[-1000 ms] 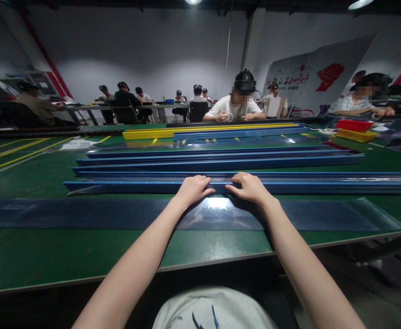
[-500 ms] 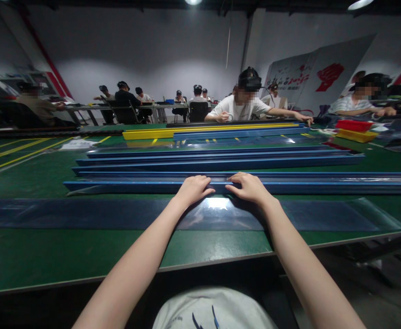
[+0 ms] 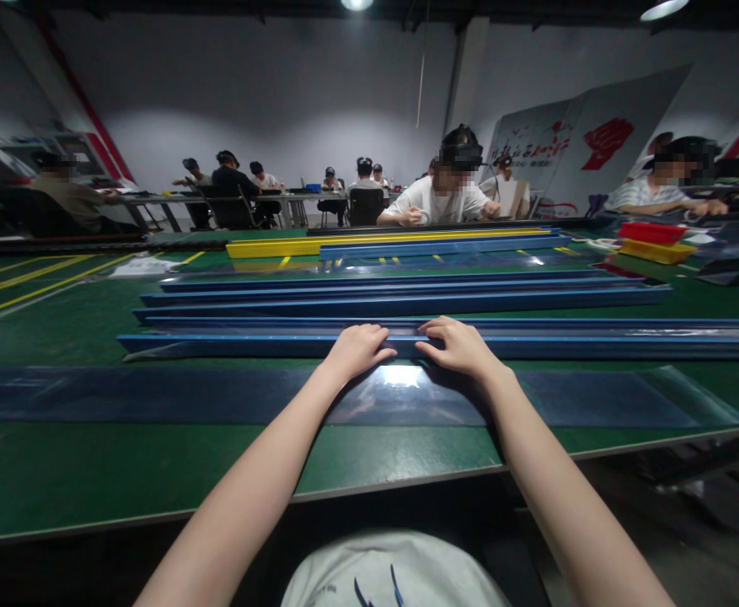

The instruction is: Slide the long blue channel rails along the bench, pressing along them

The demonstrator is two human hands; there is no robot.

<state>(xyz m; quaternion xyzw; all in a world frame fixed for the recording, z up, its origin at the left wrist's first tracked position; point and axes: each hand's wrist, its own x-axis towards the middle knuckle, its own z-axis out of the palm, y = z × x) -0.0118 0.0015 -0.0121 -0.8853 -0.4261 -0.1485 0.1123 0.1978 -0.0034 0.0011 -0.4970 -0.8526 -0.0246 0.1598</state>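
A long blue channel-shaped strip lies across the green table in front of me. My left hand is closed over its near wall, with the fingers over the top edge and the thumb on the front side. A short way to the right, my right hand grips the same wall, its thumb pointing left. The fingertips of both hands are partly hidden behind the wall. Between my forearms and beneath them lies a flat, clear plastic sleeve, shiny at its middle.
More blue strips lie behind, then a yellow strip. Red and yellow trays stand at the back right. Across the table sits a person in white. The table's near edge runs just before my body.
The person across the table has drawn an outstretched arm back from the right end of the strips. My hands and the blue strip have stayed put.
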